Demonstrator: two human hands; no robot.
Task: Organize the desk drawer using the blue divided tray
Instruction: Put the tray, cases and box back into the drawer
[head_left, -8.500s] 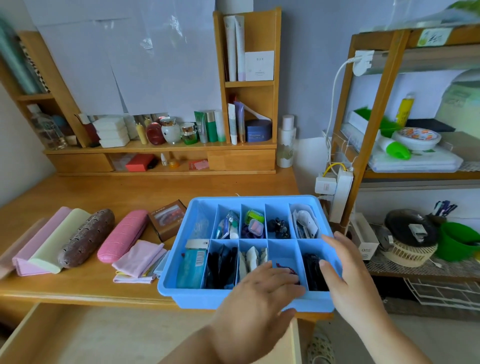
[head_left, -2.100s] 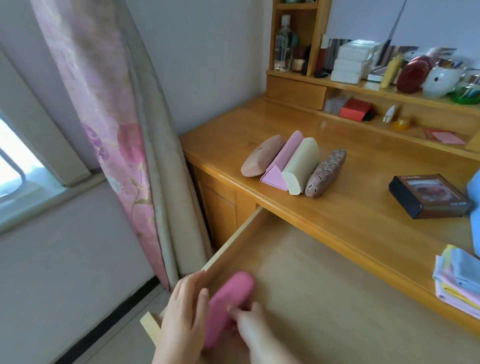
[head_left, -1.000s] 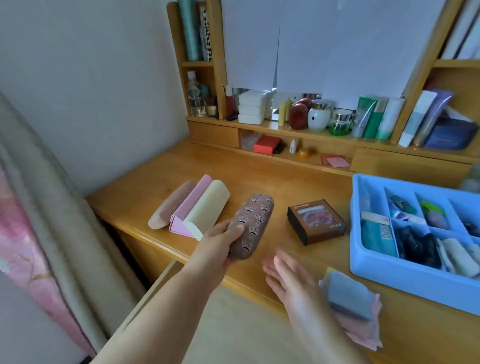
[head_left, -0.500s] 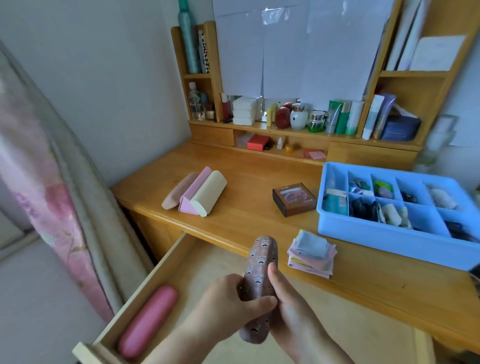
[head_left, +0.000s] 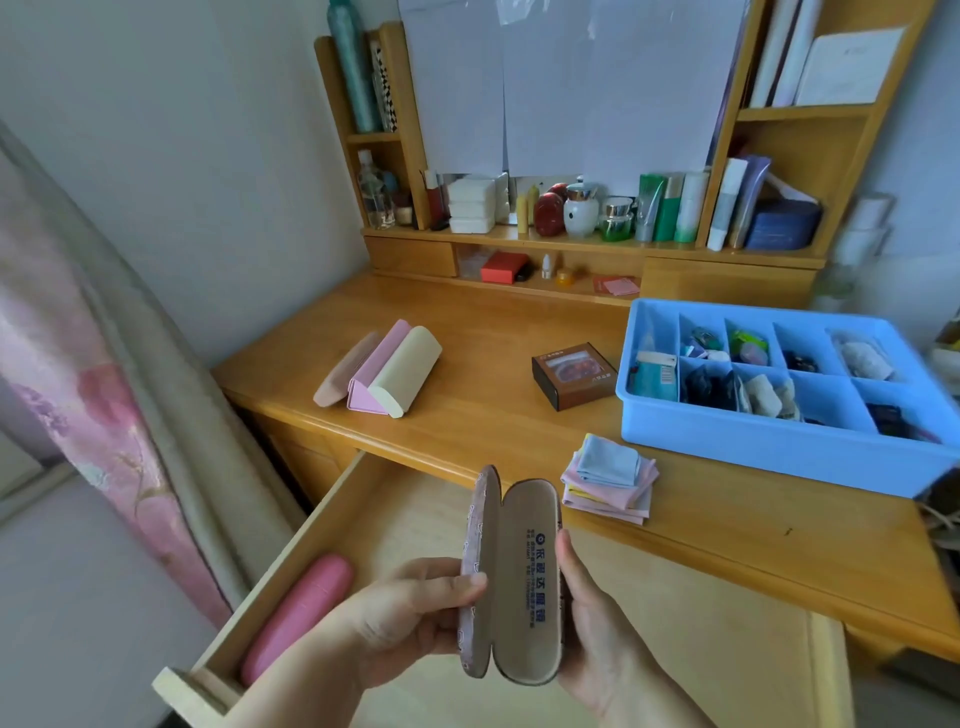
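Observation:
Both hands hold a brown patterned glasses case (head_left: 519, 577) above the open wooden drawer (head_left: 332, 509). The case stands swung open, its beige lining with blue print facing me. My left hand (head_left: 400, 618) grips the left shell, thumb on its edge. My right hand (head_left: 597, 623) holds the right shell. A pink case (head_left: 298, 616) lies along the drawer's left wall. The blue divided tray (head_left: 769, 436), its compartments filled with small items, sits on the desk at the right.
Three more cases (head_left: 384, 369), tan, pink and cream, lie side by side on the desk. A small dark box (head_left: 574, 374) sits left of the tray, folded cloths (head_left: 610, 478) near the desk's front edge. Shelves with bottles stand behind; a curtain hangs at left.
The brown case, shut half a second ago, now stands swung open between my hands. Earlier my left hand lifted it off the desk and brought it over the drawer.

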